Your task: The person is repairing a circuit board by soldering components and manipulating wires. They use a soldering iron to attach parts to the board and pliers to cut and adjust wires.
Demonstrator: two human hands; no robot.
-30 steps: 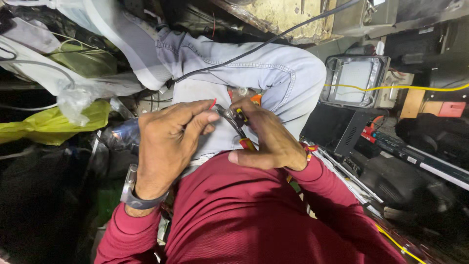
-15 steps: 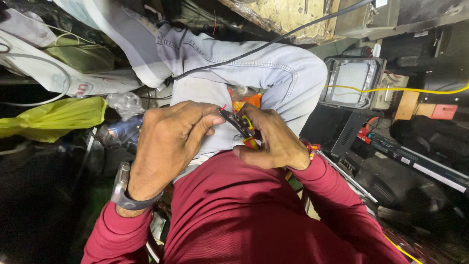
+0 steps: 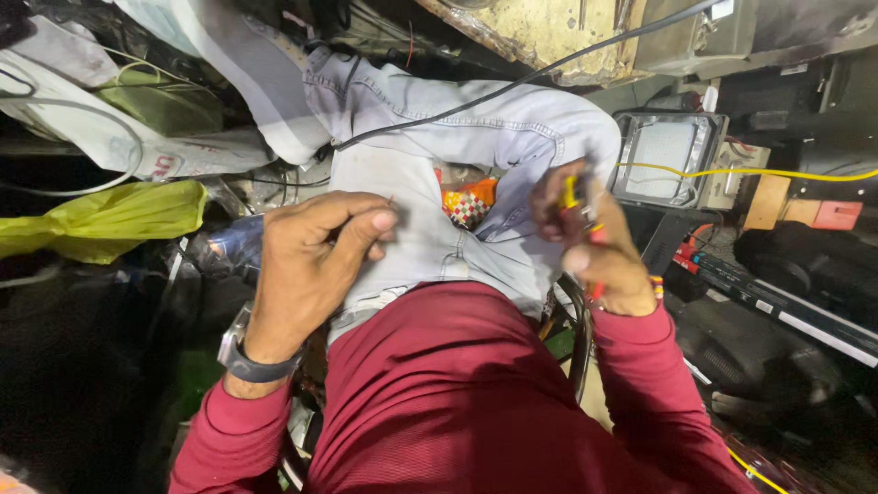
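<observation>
Denim, pale blue and worn, covers the bent knee [image 3: 476, 146] that fills the middle of the view, and both hands work just above that lap. The left hand [image 3: 311, 261] rests on the thigh, thumb and forefinger pressed together on a very thin wire [image 3: 391, 199] whose tip pokes up past the knuckles. The right hand [image 3: 594, 242], on the other side of the knee, is blurred with motion; its fingers are wrapped tight round a small hand tool with red and yellow grips [image 3: 578, 209], probably pliers or cutters, though the blur hides the jaws.

To do this well, I judge the pinch on the wire should stay firm and close to its free end, the left wrist braced on the denim, so the tool can meet the tip squarely without the strand bending away.

Counted: two hands, one thin wire in the pinch, one tool. One black cable [image 3: 512, 87] crosses over the knee. One yellow cable [image 3: 732, 171] runs to the right of it, past one small grey monitor [image 3: 666, 157]. One yellow-green bag [image 3: 101, 220] lies left of the knee, and one wristwatch [image 3: 242, 359] sits on the left wrist.
</observation>
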